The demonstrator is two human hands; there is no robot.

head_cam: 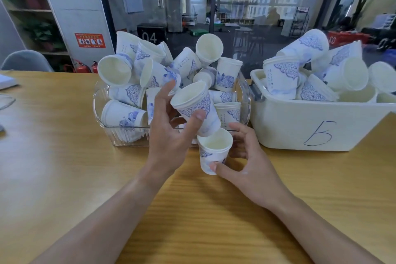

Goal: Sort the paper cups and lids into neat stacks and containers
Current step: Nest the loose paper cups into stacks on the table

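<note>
Two cups at most are sorted: the left hand (pixel 169 133) pinches a tilted paper cup (pixel 196 109) over the upright cup (pixel 214 151) gripped by the right hand (pixel 248 163); the clear bin (pixel 97 113) and white tub (pixel 317 122) remain heaped

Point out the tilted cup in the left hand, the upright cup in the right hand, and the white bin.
tilted cup (pixel 196 111), head view, patterned side wall
upright cup (pixel 211 156), head view, outer wall
white bin (pixel 300 122), head view, front wall

Wooden table (pixel 64 167) carries clear bin (pixel 98 100) and white tub (pixel 300 126).
</note>
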